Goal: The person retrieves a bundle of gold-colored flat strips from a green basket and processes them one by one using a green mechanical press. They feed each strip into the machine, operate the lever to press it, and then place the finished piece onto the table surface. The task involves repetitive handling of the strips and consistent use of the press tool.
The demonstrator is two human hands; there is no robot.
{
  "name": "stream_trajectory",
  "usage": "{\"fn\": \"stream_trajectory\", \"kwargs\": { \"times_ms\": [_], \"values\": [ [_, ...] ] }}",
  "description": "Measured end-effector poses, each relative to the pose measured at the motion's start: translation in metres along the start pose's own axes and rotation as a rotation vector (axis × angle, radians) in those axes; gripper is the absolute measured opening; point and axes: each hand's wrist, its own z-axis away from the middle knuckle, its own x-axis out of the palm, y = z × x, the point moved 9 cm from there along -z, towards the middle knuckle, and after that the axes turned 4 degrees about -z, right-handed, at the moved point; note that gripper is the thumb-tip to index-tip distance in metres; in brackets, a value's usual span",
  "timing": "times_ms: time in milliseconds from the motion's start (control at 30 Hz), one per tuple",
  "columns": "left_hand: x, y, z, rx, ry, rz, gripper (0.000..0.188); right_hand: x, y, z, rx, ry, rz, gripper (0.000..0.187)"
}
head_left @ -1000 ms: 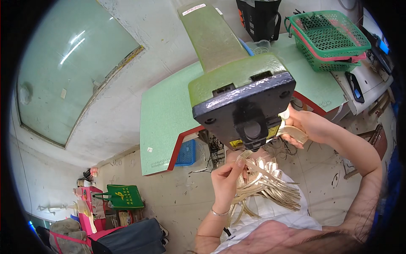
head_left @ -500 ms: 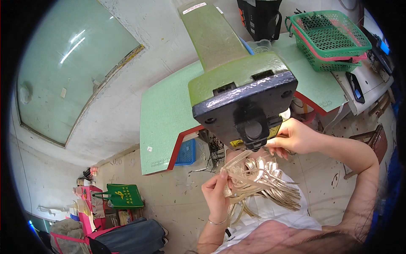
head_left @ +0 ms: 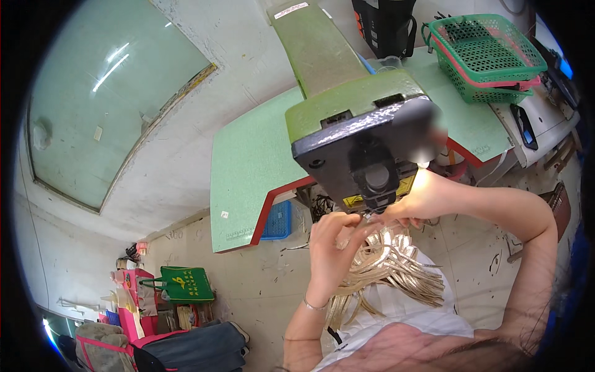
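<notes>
While L hand (head_left: pixel 331 247) & R hand (head_left: pixel 423 195) nearly meet by the tip of the green/blk machine head (head_left: pixel 359 136), gold strips (head_left: pixel 396 273) lie bunched over white clothing (head_left: pixel 403 307).
L fingers are bent, thumb nr fingertips; R fingers curl, partly hidden; can't tell if either grips a strip.

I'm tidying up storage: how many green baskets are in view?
2: the top basket of the upper-right stack, and the bottom basket, with a pink basket between them. More may be hidden.
</notes>
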Motion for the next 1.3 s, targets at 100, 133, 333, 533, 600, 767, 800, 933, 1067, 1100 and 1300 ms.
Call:
{"fn": "stream_trajectory", "kwargs": {
  "times_ms": [100, 133, 333, 533, 600, 767, 800, 933, 1067, 1100, 1300],
  "values": [
    [0.013, -0.013, -0.002, -0.189, -0.107, 0.153, 0.014, -0.007, 0.009, 0.0, 0.127, -0.032, 0.145, 0.03],
    [0.017, -0.016, 0.0, -0.243, -0.096, 0.257, 0.013, -0.011, 0.017, 0.001, 0.189, -0.04, 0.212, 0.032],
    [0.023, -0.02, 0.006, -0.324, -0.036, 0.458, 0.012, -0.014, 0.037, 0.013, 0.026, -0.116, -0.135, 0.03],
    [0.02, -0.028, 0.026, -0.335, 0.08, 0.602, 0.01, -0.002, 0.041, 0.015, -0.055, -0.01, -0.33, 0.028],
    [0.016, -0.031, 0.035, -0.367, 0.134, 0.641, 0.01, 0.005, 0.039, 0.009, -0.075, -0.01, -0.336, 0.028],
    [0.003, -0.05, 0.066, -0.507, 0.254, 0.681, 0.009, 0.031, 0.029, -0.003, -0.134, -0.047, -0.416, 0.027],
    [-0.003, -0.05, 0.067, -0.489, 0.274, 0.651, 0.009, 0.039, 0.029, -0.006, -0.151, -0.066, -0.452, 0.027],
    [-0.053, -0.085, 0.055, -0.398, 0.395, 0.578, 0.017, 0.055, 0.035, -0.017, -0.218, -0.058, -0.444, 0.026],
    [-0.115, -0.127, -0.073, -0.149, 0.35, -0.131, 0.029, 0.083, 0.086, -0.04, -0.467, 0.169, 0.02, 0.016],
    [-0.119, -0.136, -0.103, -0.215, 0.281, -0.339, 0.035, 0.105, 0.094, -0.047, -0.51, 0.138, 0.224, 0.016],
    [-0.049, -0.291, -0.161, -0.083, 0.05, -0.611, 0.035, 0.196, 0.125, -0.064, -0.675, 0.21, 0.497, 0.025]
  ]
}}
